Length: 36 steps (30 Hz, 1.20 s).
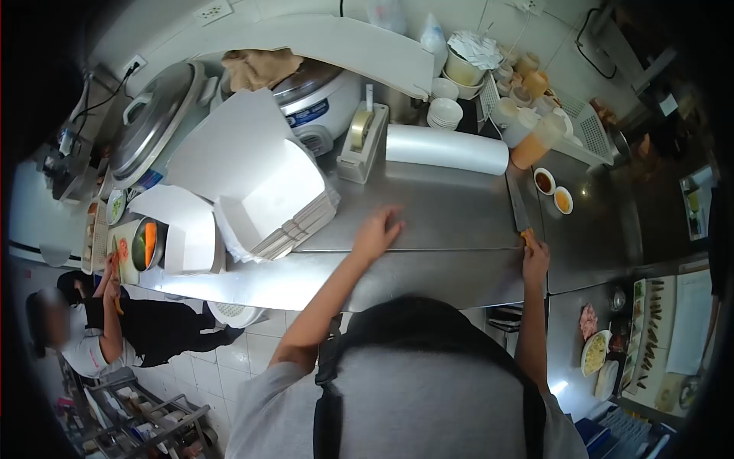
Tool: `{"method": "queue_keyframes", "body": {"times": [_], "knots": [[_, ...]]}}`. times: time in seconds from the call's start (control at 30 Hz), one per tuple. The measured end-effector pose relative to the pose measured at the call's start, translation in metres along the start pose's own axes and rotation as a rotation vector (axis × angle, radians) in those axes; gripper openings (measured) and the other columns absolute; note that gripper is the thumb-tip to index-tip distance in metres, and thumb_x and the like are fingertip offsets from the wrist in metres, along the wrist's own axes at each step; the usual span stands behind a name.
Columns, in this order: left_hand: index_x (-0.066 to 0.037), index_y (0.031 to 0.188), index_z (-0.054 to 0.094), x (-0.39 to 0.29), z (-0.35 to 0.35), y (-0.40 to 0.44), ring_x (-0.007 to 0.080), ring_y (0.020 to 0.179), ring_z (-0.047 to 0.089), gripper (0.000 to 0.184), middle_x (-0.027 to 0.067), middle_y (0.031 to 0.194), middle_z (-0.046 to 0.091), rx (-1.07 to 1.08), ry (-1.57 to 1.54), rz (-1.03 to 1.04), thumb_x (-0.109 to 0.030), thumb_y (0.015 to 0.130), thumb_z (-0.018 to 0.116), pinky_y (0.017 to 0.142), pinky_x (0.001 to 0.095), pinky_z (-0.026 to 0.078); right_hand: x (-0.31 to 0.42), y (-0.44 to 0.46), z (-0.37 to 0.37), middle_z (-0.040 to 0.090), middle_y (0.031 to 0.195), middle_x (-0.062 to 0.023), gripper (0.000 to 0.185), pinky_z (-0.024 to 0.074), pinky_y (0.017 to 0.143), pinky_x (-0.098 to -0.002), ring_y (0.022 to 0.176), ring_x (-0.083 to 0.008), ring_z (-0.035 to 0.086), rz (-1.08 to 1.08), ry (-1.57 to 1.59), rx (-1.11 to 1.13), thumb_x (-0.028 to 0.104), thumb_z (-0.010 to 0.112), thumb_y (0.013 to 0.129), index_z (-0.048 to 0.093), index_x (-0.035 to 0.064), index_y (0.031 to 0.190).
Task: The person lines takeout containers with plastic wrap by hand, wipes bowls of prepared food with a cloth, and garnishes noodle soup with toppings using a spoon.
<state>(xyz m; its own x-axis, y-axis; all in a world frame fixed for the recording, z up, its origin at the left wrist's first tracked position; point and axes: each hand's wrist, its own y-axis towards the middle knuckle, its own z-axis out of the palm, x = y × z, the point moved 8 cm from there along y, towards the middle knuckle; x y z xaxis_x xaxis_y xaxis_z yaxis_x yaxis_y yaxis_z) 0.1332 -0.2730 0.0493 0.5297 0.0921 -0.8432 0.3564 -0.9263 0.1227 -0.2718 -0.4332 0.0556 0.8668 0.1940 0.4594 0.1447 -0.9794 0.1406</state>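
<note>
so right hand (536,258) is closed round handle of knife (520,210), blade pointing away over steel counter (451,206), tip near right end of white roll (447,149). can't tell if blade touches steel. left hand (376,234) has nothing in it, thumb and fingers apart, between box stack (284,206) and knife, tape dispenser (362,145) beyond it. two sauce cups (554,190) just right of knife

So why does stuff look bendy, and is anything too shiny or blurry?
Head view: probably a wide lens, curving the white panel; head view: black surrounds the picture, glare whitens the steel counter at front left, and blur covers one co-worker's face.
</note>
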Motion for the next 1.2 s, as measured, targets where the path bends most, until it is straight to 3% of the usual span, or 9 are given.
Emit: {"method": "queue_keyframes", "body": {"times": [0.13,0.23,0.37,0.53,0.63,0.77,0.8,0.93,1.2], "knots": [[-0.006,0.141,0.035,0.063,0.025,0.072,0.0160,0.070,0.058,0.068,0.0114,0.094,0.060,-0.173,-0.687,-0.287,-0.025,0.085,0.069,0.061,0.0282,0.050,0.017,0.008,-0.010,0.061,0.110,-0.0147,0.050,0.0481,0.086,-0.0402,0.097,-0.0326,0.059,-0.208,-0.320,-0.108,0.011,0.070,0.078,0.061,0.0228,0.125],[-0.005,0.146,0.023,0.059,0.016,0.113,0.0136,0.069,0.059,0.079,0.0111,0.093,0.060,-0.177,-0.622,-0.333,-0.029,0.085,0.068,0.057,0.0258,0.051,0.063,0.041,-0.016,0.060,0.115,-0.0147,0.048,0.0481,0.086,-0.0367,0.095,-0.0312,0.060,-0.371,-0.135,-0.181,0.014,0.070,0.080,0.059,0.0146,0.127],[0.000,0.129,0.039,0.067,0.022,0.141,0.0154,0.068,0.061,0.063,0.0112,0.090,0.060,-0.055,-0.536,-0.438,-0.039,0.087,0.065,0.053,0.0270,0.052,0.096,0.114,0.044,0.059,0.116,-0.0134,0.049,0.0456,0.088,-0.0320,0.100,-0.0245,0.060,-0.071,0.553,0.088,0.032,0.066,0.087,0.055,0.0019,0.123],[-0.006,0.090,0.058,0.054,0.002,0.135,0.0094,0.054,0.051,0.041,-0.0009,0.072,0.050,-0.113,-0.416,-0.592,-0.047,0.086,0.065,0.049,0.0233,0.045,0.099,0.164,0.094,0.062,0.102,-0.0104,0.053,0.0460,0.080,-0.0290,0.091,-0.0171,0.059,0.076,0.679,0.268,0.042,0.068,0.085,0.056,-0.0037,0.109],[0.004,0.089,0.062,0.072,-0.015,0.134,0.0176,0.059,0.056,0.052,0.0043,0.061,0.052,-0.247,-0.333,-0.530,-0.048,0.086,0.063,0.060,0.0325,0.049,0.108,0.168,0.093,0.063,0.096,-0.0089,0.054,0.0449,0.077,-0.0283,0.087,-0.0152,0.057,0.102,0.693,0.324,0.044,0.069,0.083,0.057,-0.0039,0.106],[0.003,0.125,0.049,-0.021,-0.031,0.119,0.0329,0.098,0.054,0.062,0.0197,0.116,0.053,-0.426,0.368,-0.040,-0.019,0.074,0.076,0.084,0.0412,0.044,0.127,0.175,0.085,0.063,0.094,-0.0095,0.055,0.0448,0.077,-0.0292,0.086,-0.0164,0.058,0.152,0.780,0.267,0.049,0.066,0.084,0.060,-0.0025,0.103],[-0.004,0.141,0.035,-0.041,-0.026,0.119,0.0362,0.116,0.044,0.081,0.0218,0.134,0.038,-0.363,0.514,0.022,-0.008,0.070,0.075,0.094,0.0440,0.040,0.128,0.180,0.086,0.063,0.094,-0.0115,0.057,0.0451,0.078,-0.0308,0.086,-0.0193,0.059,0.146,0.737,0.243,0.052,0.064,0.084,0.060,-0.0026,0.103],[-0.012,0.148,0.023,-0.047,0.000,0.126,0.0386,0.140,0.021,0.091,0.0131,0.154,0.020,-0.140,0.703,0.146,-0.007,0.072,0.072,0.114,0.0442,0.023,0.117,0.204,0.102,0.064,0.095,-0.0210,0.068,0.0453,0.082,-0.0385,0.091,-0.0333,0.061,0.109,0.553,0.159,0.062,0.051,0.086,0.061,-0.0033,0.102],[-0.009,0.138,0.037,-0.065,0.010,0.131,0.0355,0.125,0.040,0.075,0.0160,0.138,0.038,-0.108,0.675,0.371,-0.011,0.072,0.073,0.105,0.0459,0.032,0.109,0.224,0.122,0.062,0.098,-0.0311,0.078,0.0434,0.086,-0.0466,0.098,-0.0455,0.058,0.092,0.411,0.105,0.067,0.041,0.088,0.060,-0.0079,0.102]]}}
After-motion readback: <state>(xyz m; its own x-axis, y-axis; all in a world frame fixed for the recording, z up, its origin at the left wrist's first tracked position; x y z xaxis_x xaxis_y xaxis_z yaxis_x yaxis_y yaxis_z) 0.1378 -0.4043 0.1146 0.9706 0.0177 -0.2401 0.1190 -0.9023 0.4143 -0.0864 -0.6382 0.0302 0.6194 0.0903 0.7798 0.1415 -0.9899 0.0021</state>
